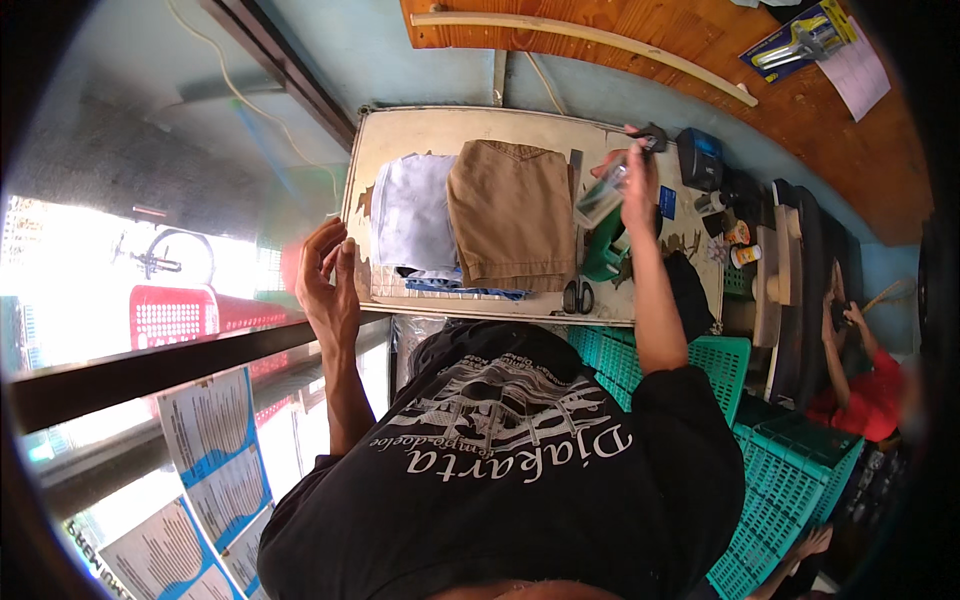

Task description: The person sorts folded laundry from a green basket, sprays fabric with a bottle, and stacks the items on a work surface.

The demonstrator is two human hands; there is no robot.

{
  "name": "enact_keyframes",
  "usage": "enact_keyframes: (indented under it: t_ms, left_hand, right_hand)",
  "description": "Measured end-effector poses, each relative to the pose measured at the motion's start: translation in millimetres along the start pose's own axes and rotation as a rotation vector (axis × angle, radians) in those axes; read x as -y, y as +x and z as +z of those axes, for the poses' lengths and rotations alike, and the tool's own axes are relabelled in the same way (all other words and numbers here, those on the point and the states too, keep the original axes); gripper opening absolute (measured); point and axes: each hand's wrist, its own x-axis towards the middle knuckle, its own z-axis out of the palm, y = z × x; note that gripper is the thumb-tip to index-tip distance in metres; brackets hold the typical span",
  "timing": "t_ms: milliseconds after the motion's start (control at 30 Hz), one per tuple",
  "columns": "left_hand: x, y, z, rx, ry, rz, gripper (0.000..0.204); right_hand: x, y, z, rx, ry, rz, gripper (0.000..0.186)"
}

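Note:
A clear spray bottle (pixel 600 200) with a black top is tilted in my right hand (pixel 638 190), whose fingers wrap round it above the table's right part. Motion blurs the bottle somewhat. By the table's left edge, my left hand (pixel 328 275) hovers with loosely bent fingers apart, and nothing shows in it. Between my hands lie folded brown trousers or shorts (pixel 512 215) and a folded white garment (pixel 413 212), side by side. Blue denim (pixel 470 288) peeks out below them. A green tape dispenser (pixel 604 253) and black-handled scissors (pixel 578 297) lie right of the clothes.
The pale worktable (pixel 420 125) has worn edges. Black cloth (pixel 690 295) and small containers (pixel 742 245) sit at its right. Green plastic crates (pixel 770 490) stand at right, near a person in red (pixel 870 400). A window frame (pixel 180 355) runs along my left; a wooden shelf (pixel 620 25) overhangs the back.

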Motion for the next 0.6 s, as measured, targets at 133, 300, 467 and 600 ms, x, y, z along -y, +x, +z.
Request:
enact_keyframes:
  t_ms: [133, 300, 467, 600]
  left_hand:
    - [4.9, 19.7, 13.3, 0.076, -0.042, -0.024, 0.027]
    - [10.7, 46.6, 36.3, 0.152, -0.061, -0.056, 0.033]
    - [7.1, 69.9, 62.4, 0.177, -0.157, 0.029, 0.023]
    - [1.2, 79.3, 80.4, 0.234, -0.179, 0.065, 0.021]
  right_hand:
    - [88.2, -63.2, -3.8, 0.129, 0.098, 0.046, 0.055]
    - [114.4, -136.0, 14.3, 0.380, 0.169, 0.361, 0.066]
    - [113.4, -136.4, 64.5, 0.139, 0.224, 0.394, 0.065]
    - [104.5, -138.0, 85.6, 0.266, 0.160, 0.353, 0.058]
